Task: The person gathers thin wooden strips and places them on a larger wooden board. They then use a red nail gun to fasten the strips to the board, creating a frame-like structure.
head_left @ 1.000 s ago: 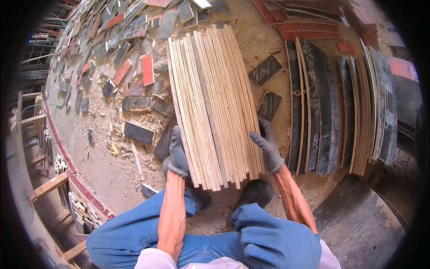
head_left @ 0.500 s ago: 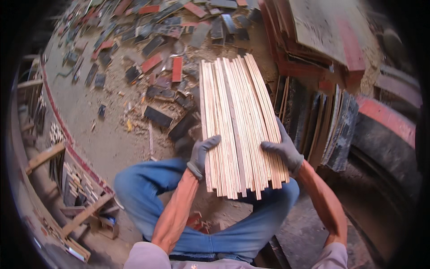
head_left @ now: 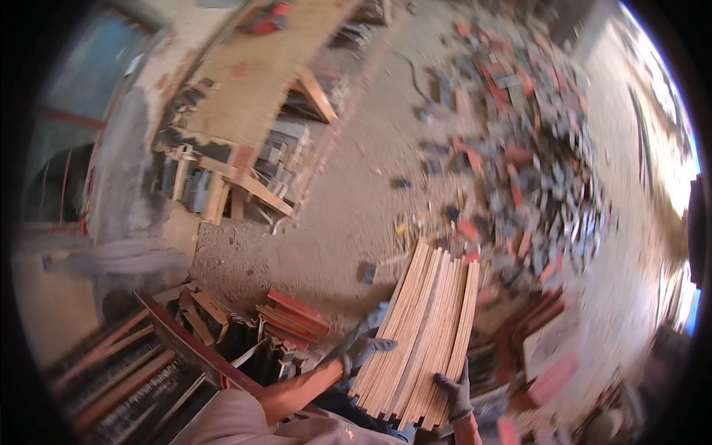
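Gripping a stack of thin pale wood strips [head_left: 419, 337] at its near end, the gloved left hand [head_left: 361, 348] and right hand [head_left: 456, 391] clamp opposite edges; it looks stiff, fairly heavy, apt to fan apart above the dirt floor [head_left: 348, 215].
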The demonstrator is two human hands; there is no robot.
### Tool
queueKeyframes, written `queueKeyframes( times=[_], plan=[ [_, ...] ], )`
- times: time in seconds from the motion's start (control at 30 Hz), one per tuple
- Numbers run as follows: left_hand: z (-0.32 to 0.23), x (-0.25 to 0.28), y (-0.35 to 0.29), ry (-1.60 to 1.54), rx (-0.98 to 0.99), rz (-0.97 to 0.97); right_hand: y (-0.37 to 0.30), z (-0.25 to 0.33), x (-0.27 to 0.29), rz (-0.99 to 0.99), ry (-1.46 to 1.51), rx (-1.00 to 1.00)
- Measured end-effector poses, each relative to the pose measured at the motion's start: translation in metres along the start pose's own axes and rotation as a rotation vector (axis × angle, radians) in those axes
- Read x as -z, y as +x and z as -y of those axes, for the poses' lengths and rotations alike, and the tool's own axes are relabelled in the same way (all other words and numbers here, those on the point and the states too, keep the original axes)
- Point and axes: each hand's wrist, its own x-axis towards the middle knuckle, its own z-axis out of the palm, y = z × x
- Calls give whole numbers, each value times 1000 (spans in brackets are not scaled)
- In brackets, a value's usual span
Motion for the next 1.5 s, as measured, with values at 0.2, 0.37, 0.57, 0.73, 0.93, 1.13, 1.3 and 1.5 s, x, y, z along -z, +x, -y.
queueKeyframes(
  times=[0.2,0.37,0.57,0.73,0.93,1.13,1.3,1.5],
  plan=[
    [-91,19,2,-351,-364,-117,45,190,-145,388,-193,113],
    [-307,77,-22,-630,-477,-100,129,315,-316,704,-452,345],
    [-455,177,28,-1051,-761,10,272,415,-516,823,-613,354],
    [-565,273,63,-1309,-1040,242,313,481,-731,862,-886,307],
    [-675,420,153,-1429,-1374,409,364,501,-959,959,-1260,611],
    [-720,507,197,-1625,-1475,295,364,459,-1111,678,-1979,865],
    [-695,507,249,-1703,-1525,162,385,435,-1099,853,-2116,1007],
    [-654,510,259,-1361,-1047,-526,408,454,-1057,1075,-1987,910]
  ],
)
